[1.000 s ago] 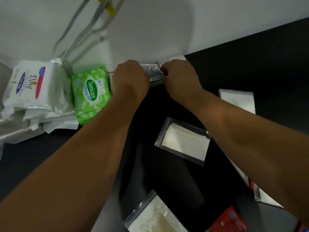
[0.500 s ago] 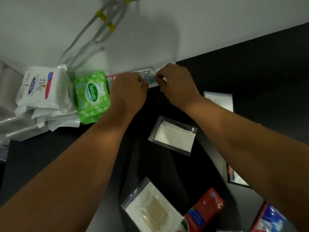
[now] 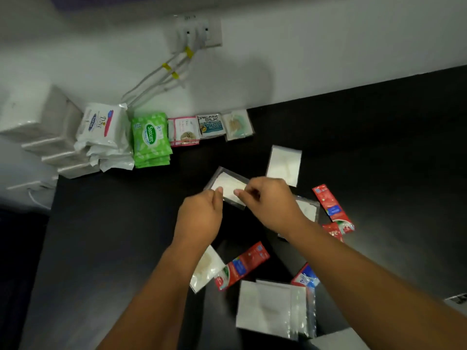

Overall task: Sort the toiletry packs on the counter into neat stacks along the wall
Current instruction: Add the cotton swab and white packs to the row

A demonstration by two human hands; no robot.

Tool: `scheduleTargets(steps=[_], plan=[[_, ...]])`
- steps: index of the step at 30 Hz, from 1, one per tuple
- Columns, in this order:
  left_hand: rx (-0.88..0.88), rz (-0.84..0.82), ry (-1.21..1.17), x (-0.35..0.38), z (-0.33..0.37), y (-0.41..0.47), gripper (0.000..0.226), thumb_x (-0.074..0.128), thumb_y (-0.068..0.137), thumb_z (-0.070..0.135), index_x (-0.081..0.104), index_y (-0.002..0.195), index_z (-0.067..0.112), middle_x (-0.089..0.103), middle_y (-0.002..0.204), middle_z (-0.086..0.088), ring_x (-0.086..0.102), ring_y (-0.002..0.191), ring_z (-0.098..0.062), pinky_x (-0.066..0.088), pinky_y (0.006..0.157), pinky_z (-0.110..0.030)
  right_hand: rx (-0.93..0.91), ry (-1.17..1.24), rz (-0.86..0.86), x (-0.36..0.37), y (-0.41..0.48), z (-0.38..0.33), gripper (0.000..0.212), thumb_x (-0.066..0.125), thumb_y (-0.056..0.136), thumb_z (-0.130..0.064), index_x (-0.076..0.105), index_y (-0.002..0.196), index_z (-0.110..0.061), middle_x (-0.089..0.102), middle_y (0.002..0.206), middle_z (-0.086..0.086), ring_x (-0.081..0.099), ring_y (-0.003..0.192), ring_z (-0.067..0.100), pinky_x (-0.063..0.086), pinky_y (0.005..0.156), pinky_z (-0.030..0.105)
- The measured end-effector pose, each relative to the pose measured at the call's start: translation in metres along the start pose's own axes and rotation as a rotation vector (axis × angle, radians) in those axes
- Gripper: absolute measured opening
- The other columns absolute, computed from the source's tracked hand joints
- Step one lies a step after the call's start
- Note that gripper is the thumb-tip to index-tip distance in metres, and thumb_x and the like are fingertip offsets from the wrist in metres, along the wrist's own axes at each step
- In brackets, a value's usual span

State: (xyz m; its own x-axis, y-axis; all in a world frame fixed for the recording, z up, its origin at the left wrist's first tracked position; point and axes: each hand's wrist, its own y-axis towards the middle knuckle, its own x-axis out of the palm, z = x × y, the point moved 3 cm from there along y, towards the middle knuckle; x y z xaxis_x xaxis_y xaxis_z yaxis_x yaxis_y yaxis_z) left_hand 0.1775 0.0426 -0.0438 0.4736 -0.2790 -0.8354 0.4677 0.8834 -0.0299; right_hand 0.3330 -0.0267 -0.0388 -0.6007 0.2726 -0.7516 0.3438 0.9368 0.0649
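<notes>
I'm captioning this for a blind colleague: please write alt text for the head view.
The left hand and right hand pinch a clear bag over a black counter. Dove packs, Sanicare packs and Cream Silk sachets line the wall; red sachets lie scattered nearby.

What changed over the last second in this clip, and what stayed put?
Both hands let go of the Cream Silk sachet at the wall and drew back; the left hand and right hand now pinch the clear bag mid-counter. Sanicare stack and Dove stack stayed put.
</notes>
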Motion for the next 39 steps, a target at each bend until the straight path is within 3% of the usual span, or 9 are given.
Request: scheduleTargets(steps=[4,9,13,19,23,26,29,34,39], plan=[[-0.06,-0.08,-0.039,0.021,0.006,-0.049,0.039,0.049,0.102,0.036,0.049,0.066,0.021,0.051,0.059,0.004,0.051,0.053,-0.013,0.038,0.054,-0.031,-0.037,-0.003,-0.195,0.002,-0.042,0.009,0.019,0.065,0.09,-0.04,0.069,0.085,-0.022,0.062,0.084,-0.006,0.058,0.077,0.01,0.051,0.072,0.031],[-0.071,-0.115,0.084,0.047,0.005,-0.091,0.007,0.07,0.089,0.03,0.068,0.092,0.024,0.063,0.094,0.005,0.057,0.087,-0.01,0.038,0.073,-0.019,-0.144,-0.104,-0.363,0.01,-0.079,0.026,0.022,0.064,0.091,-0.027,0.069,0.111,-0.021,0.063,0.112,-0.003,0.057,0.104,0.014,0.049,0.091,0.03],[-0.117,-0.103,0.164,0.062,-0.002,-0.109,0.035,0.077,0.082,0.025,0.07,0.116,0.016,0.063,0.111,-0.002,0.054,0.101,-0.017,0.043,0.086,-0.024,-0.237,-0.177,-0.41,0.014,-0.09,0.034,0.033,0.066,0.089,-0.03,0.067,0.119,-0.017,0.059,0.122,0.001,0.052,0.113,0.019,0.045,0.096,0.032],[-0.164,-0.031,0.215,0.065,0.002,-0.119,0.028,0.072,0.086,0.026,0.072,0.112,0.018,0.065,0.111,-0.002,0.054,0.103,-0.021,0.045,0.089,-0.032,-0.352,-0.349,-0.429,0.023,-0.089,0.043,0.032,0.063,0.09,-0.026,0.064,0.12,-0.016,0.056,0.124,0.003,0.051,0.111,0.021,0.045,0.095,0.032],[-0.454,0.199,0.226,0.048,-0.008,-0.129,0.036,0.07,0.088,0.034,0.066,0.121,0.02,0.057,0.125,-0.004,0.049,0.11,-0.026,0.044,0.091,-0.039,-0.398,-0.365,-0.459,0.026,-0.089,0.042,0.034,0.063,0.091,-0.031,0.063,0.121,-0.015,0.053,0.123,0.004,0.05,0.111,0.021,0.046,0.093,0.033],[-0.662,0.137,0.235,0.043,-0.02,-0.138,0.053,0.068,0.088,0.045,0.052,0.133,0.023,0.045,0.134,-0.007,0.044,0.118,-0.029,0.045,0.096,-0.042,-0.399,-0.363,-0.47,0.029,-0.088,0.04,0.036,0.065,0.09,-0.033,0.061,0.122,-0.017,0.052,0.122,0.005,0.05,0.111,0.021,0.047,0.092,0.034],[-0.728,0.086,0.134,0.042,-0.022,-0.138,0.062,0.072,0.087,0.04,0.043,0.139,0.023,0.041,0.137,-0.009,0.042,0.122,-0.032,0.048,0.097,-0.044,-0.387,-0.362,-0.467,0.03,-0.086,0.039,0.035,0.064,0.091,-0.033,0.062,0.122,-0.018,0.052,0.122,0.004,0.049,0.113,0.021,0.046,0.092,0.034],[-0.883,0.16,-0.144,0.039,-0.028,-0.132,0.088,0.089,0.07,0.019,0.035,0.139,0.012,0.045,0.133,-0.016,0.055,0.12,-0.039,0.053,0.095,-0.05,-0.364,-0.358,-0.507,0.028,-0.081,0.038,0.036,0.064,0.09,-0.035,0.061,0.123,-0.019,0.051,0.122,0.003,0.048,0.114,0.02,0.046,0.095,0.036],[-0.954,0.021,-0.107,0.036,-0.044,-0.124,0.052,0.089,0.07,0.024,0.064,0.112,0.005,0.07,0.109,-0.013,0.069,0.094,-0.026,0.06,0.079,-0.041,-0.333,-0.364,-0.535,0.027,-0.075,0.033,0.035,0.06,0.091,-0.036,0.062,0.122,-0.02,0.051,0.122,0.004,0.048,0.115,0.022,0.047,0.094,0.038]])
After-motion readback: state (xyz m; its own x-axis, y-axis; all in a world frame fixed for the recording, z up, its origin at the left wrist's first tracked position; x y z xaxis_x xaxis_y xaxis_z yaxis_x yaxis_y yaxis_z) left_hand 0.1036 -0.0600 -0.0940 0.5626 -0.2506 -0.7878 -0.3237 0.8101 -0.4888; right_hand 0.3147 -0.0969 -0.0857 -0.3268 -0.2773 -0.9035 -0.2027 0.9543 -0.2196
